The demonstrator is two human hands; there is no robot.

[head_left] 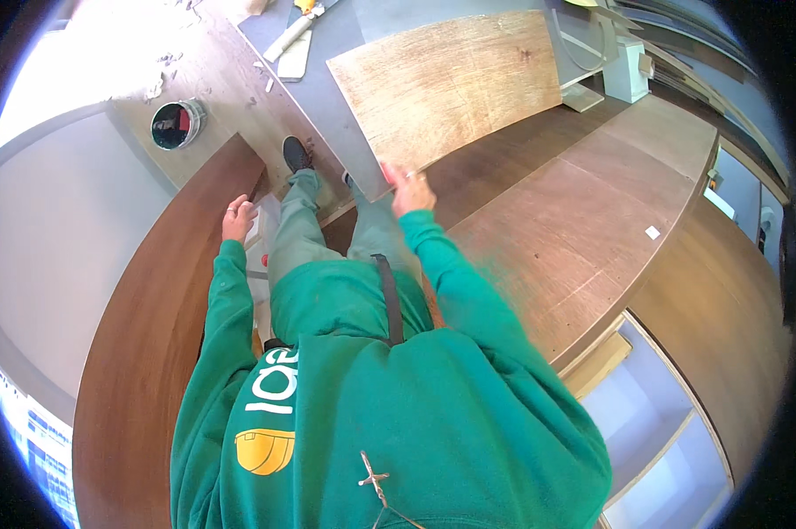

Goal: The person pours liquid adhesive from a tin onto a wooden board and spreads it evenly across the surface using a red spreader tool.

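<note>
My right hand is closed, slightly blurred, around a small red thing whose kind I cannot make out. It is at the near left corner of a light wood board, which lies on a grey tabletop. My left hand hangs at my left side with loosely bent fingers and nothing visible in it. Beside that hand runs the edge of a long dark brown panel. My green sleeves cover both forearms.
A reddish-brown wood panel spreads to my right, a small white square on it. An open white-lined cabinet stands at lower right. A bucket and scraps are on the floor at far left. A white-handled tool lies at the tabletop's far left.
</note>
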